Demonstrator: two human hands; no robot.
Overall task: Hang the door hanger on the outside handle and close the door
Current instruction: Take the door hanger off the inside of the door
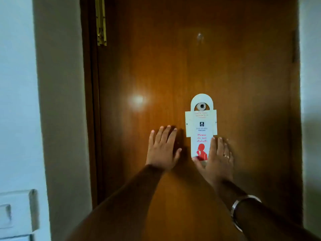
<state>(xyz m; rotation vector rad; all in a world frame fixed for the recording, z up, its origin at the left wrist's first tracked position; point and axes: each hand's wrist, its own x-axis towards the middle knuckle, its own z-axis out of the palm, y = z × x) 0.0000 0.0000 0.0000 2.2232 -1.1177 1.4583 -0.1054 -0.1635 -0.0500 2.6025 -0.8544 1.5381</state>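
A white door hanger (201, 126) with red "Please do not disturb" print hangs on a small round knob (202, 106) in the middle of the brown wooden door (173, 66). My left hand (163, 148) lies flat on the door, fingers spread, just left of the hanger and apart from it. My right hand (217, 157) is flat too, its thumb side over the hanger's lower right corner, pressing it to the wood. It wears a ring, and a metal bracelet (243, 204) circles the wrist. No lever handle is in view.
Brass hinges (101, 23) run along the door's left edge by the dark frame (88, 101). A beige wall (59, 101) stands to the left with a white switch plate (19, 211) low down. A pale wall (311, 101) borders the right side.
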